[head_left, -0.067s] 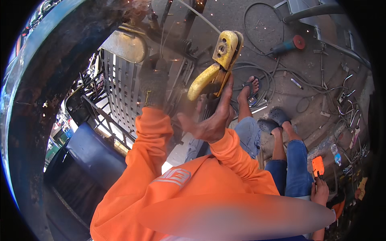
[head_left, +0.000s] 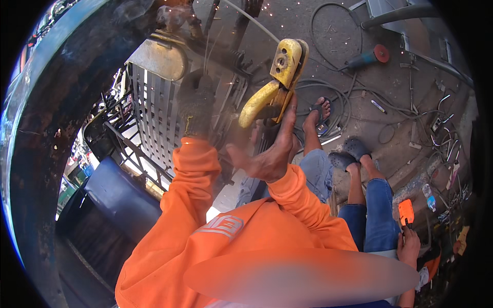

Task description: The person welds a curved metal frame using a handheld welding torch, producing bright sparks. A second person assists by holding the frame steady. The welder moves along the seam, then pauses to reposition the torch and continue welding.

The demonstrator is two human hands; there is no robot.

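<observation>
My left hand wears a dark, dirty work glove. Its fingers are closed, and a couple of thin rods rise from the top of the fist. In my bare right hand is a yellow welding electrode holder with a curved lever. The fingers wrap round its handle, partly hidden behind it, and the thumb points left. A thin welding rod runs from the holder's jaw up and left out of view. Orange sleeves cover both my forearms.
Sparks and smoke show near the top. A large dark metal beam curves along the left, beside a slatted metal panel. An angle grinder, cables and scraps lie on the ground. A person's feet in clogs and a bottle are at right.
The sparks and the smoke have shifted near the top. The welding rod's visible part has moved very slightly left. Both my hands keep nearly the same place and grip.
</observation>
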